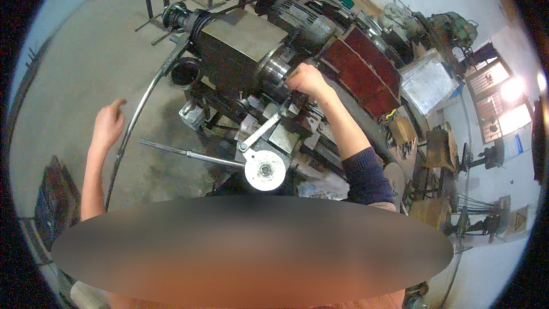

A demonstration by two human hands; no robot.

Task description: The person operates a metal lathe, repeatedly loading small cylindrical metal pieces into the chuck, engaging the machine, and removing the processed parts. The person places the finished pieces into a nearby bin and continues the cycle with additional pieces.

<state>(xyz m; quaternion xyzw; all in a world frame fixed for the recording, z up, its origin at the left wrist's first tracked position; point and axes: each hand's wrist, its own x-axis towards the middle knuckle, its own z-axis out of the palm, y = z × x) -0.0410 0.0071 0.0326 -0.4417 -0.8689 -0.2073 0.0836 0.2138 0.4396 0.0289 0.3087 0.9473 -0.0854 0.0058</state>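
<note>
My right hand (pixel 307 80) reaches to the front of the round metal chuck (pixel 274 71) of a small lathe (pixel 234 43). Its fingers are curled together there, and whatever they pinch is hidden. My left hand (pixel 108 124) hangs in the air just left of a long, curved metal lever (pixel 137 111), apart from it. Its fingers are loosely bent with one stretched out, and nothing shows in them. Below the chuck lies the tool carriage (pixel 284 137), with a short flat handle (pixel 262 133) and a pale round dial (pixel 265 170) at its near end.
A straight steel bar (pixel 191 154) juts left from the dial. Behind the chuck stand a finned motor (pixel 306 23) and a dark red panel (pixel 366 66). A plastic-wrapped silver package (pixel 429 82) lies to the right. Further machines and a bright window (pixel 494 97) line the right wall.
</note>
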